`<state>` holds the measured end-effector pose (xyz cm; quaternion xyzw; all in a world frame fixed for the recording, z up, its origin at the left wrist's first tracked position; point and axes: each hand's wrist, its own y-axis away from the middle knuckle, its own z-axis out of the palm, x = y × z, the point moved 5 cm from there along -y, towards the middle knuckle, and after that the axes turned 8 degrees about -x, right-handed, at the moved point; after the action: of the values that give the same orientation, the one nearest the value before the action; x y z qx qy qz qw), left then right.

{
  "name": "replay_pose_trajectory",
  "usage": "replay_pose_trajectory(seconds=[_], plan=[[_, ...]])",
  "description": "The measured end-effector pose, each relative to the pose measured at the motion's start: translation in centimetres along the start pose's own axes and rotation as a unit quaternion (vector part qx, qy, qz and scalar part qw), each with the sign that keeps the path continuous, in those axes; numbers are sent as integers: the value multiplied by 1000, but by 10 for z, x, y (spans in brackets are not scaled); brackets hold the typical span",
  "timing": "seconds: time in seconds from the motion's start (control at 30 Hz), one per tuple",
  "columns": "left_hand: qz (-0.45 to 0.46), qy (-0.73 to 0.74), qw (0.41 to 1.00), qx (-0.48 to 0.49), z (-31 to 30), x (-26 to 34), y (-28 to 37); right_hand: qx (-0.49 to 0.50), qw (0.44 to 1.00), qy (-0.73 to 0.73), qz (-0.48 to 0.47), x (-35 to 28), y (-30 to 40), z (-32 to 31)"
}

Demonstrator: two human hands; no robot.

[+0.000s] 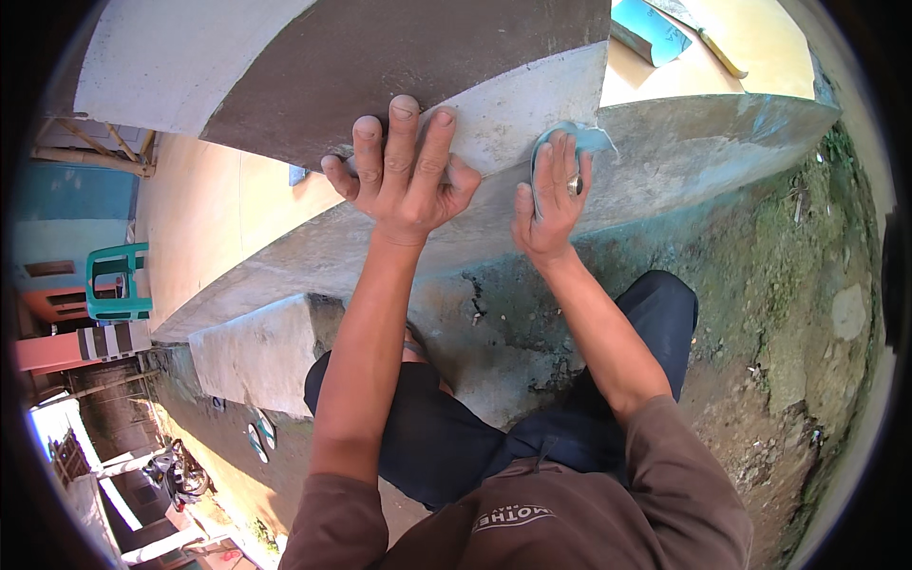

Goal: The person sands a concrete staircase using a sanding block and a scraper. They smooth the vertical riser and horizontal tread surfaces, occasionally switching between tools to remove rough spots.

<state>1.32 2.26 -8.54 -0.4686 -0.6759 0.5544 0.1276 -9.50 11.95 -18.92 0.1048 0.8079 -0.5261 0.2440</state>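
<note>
My left hand (407, 171) rests with spread fingers on a painted wall, across the join of its brown panel (499, 50) and its white lower band (520, 96). Nothing is held in it. Under the flat fingers of my right hand (554, 196), which wears a ring, a bent light-blue sheet, apparently sandpaper (593, 137), is pressed at the band's lower right corner. The sheet's gritty face is hidden. Just below both hands runs the grey side of a concrete ledge (677, 142).
Another curled blue sheet (659, 35) and a yellow-handled tool (723, 53) lie on the tiled ledge top at right. A concrete step (249, 349) juts out at left, near sandals (258, 438). Farther off stand a green plastic chair (117, 310) and a motorbike (178, 476). Mossy ground (798, 285) slopes at right.
</note>
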Motion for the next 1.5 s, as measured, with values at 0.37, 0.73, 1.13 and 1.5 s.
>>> replay_pose_trajectory(seconds=[0.37,0.73,1.13,1.5], plan=[[37,-7,999,-25,-3,4,4,9,996,64,-59,26,16,1],[41,-2,999,-29,-6,5,4,-9,991,83,-107,21,-6,-4],[31,6,999,-32,-10,8,7,47,996,71,-41,2,-26,2],[1,26,999,-19,-6,4,8,148,946,-152,244,-30,-13,33]])
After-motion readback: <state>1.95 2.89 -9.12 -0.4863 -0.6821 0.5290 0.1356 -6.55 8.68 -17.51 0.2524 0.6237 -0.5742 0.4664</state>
